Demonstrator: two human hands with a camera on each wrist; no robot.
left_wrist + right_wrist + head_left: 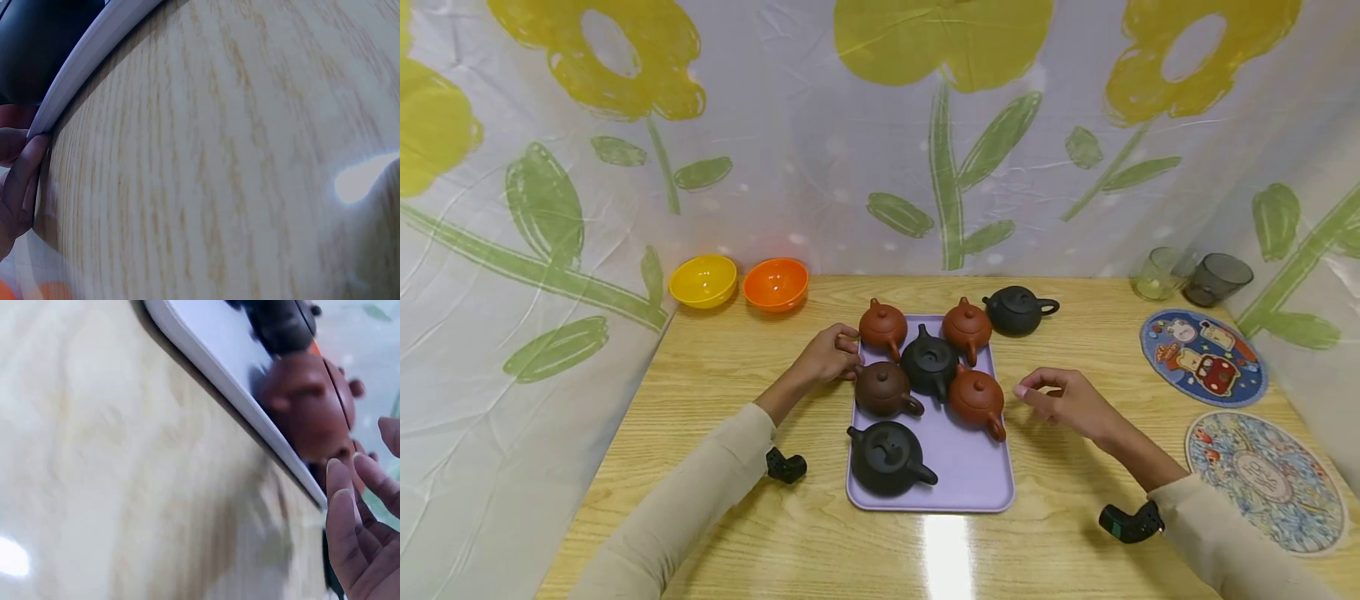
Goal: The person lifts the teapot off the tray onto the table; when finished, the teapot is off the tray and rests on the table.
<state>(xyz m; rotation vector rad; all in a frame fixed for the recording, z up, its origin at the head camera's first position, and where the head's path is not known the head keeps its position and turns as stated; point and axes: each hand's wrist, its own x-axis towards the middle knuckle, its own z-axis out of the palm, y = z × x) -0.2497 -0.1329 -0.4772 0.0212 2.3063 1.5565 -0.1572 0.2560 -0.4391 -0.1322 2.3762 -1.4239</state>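
A lilac tray (973,471) carries several teapots in the head view: orange-brown ones such as the right-hand teapot (976,396), a dark brown teapot (883,388), and black ones, including the front black teapot (887,458). My left hand (827,354) is at the tray's left side, beside the dark brown teapot. In the left wrist view its fingers (22,172) pinch the tray's rim (81,59). Right of the tray, my right hand (1071,402) hovers near the orange-brown teapot, apart from it, fingers loosely bent and holding nothing.
Another black teapot (1018,311) stands on the table behind the tray's right corner. A yellow bowl (703,282) and an orange bowl (776,285) sit back left. Two glasses, including a grey glass (1217,279), stand back right, above a blue mat (1204,357) and a floral mat (1266,483).
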